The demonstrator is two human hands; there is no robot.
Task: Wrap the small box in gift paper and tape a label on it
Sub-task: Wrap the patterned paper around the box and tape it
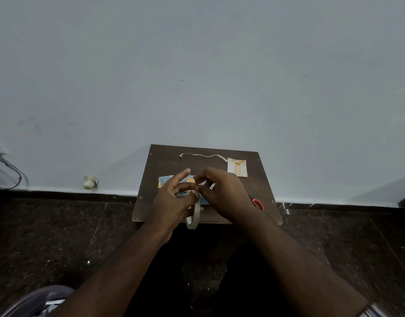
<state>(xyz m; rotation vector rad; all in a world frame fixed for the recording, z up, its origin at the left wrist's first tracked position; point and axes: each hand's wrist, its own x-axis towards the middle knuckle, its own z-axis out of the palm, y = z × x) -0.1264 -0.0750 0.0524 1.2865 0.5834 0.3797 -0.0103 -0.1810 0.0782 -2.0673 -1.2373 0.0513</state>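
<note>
Your left hand (pixel 171 200) holds a pale roll of tape (pixel 193 216), and your right hand (pixel 222 193) pinches at the tape's end just beside the left fingertips. Beneath both hands on the dark desk (pixel 165 161) lies the small box (pixel 166 180), wrapped in blue paper with yellow-orange marks. Beyond your right hand lies a cream label (pixel 237 167) with gold print.

Dim, flat light, soft focus, perhaps slight wide-angle bowing at edges.

Grey wall (pixel 197 65), dark speckled floor (pixel 59 236), wood table (pixel 165 161).
</note>
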